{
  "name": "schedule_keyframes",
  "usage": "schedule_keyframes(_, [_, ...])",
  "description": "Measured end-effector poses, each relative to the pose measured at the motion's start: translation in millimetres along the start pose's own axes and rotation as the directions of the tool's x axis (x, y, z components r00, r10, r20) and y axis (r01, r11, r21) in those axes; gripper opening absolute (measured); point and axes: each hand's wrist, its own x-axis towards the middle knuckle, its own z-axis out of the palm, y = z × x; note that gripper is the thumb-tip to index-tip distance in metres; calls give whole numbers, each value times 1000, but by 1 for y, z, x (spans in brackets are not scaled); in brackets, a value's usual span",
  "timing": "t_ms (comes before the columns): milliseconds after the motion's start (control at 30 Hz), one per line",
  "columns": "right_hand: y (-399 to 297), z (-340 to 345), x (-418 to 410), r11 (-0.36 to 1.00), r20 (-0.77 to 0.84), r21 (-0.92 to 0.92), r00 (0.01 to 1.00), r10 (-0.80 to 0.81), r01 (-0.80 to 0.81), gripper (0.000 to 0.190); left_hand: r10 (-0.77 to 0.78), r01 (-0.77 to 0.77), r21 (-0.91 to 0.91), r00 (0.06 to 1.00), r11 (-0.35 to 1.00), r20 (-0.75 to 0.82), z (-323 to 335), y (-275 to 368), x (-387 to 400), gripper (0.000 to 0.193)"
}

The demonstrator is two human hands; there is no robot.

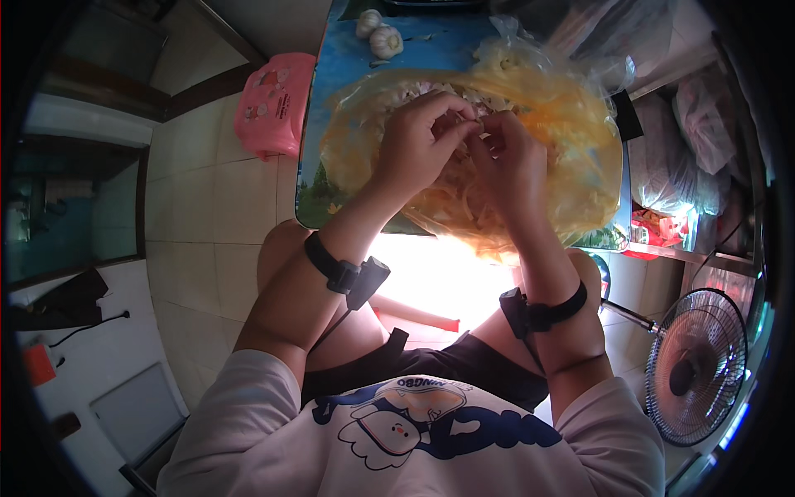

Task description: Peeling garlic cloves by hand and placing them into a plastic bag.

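My left hand (415,140) and my right hand (514,163) meet above an open, yellowish plastic bag (574,133). Their fingertips pinch a small piece, apparently a garlic clove (477,123), mostly hidden by the fingers. Beneath the hands, the bag holds a heap of pale, pinkish garlic skins (428,91). Two whole garlic bulbs, one (386,42) in front of the other (369,22), lie at the far left of the picture-topped table (348,56). Bits of stem or skin are scattered near them.
A pink plastic stool (273,105) stands left of the table. On the right are a fan (695,366) and shelves with filled plastic bags (705,124). Clear plastic (612,31) bunches at the table's far right. Bright light glares below the table's near edge.
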Motion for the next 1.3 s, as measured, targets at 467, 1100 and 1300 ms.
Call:
schedule_keyframes(467, [4,-6,5,833,299,393,911,285,-389,18,58,-63,37,992,997,113,-3,-2,0,8])
schedule_keyframes(1100, [25,-12,13,362,510,733,818,268,-576,24,-102,93,87,989,992,106,-2,-12,0,7])
schedule_keyframes(1300, [16,-9,10,490,527,635,799,291,-597,24,-36,25,227,998,974,42,-6,-11,2,10])
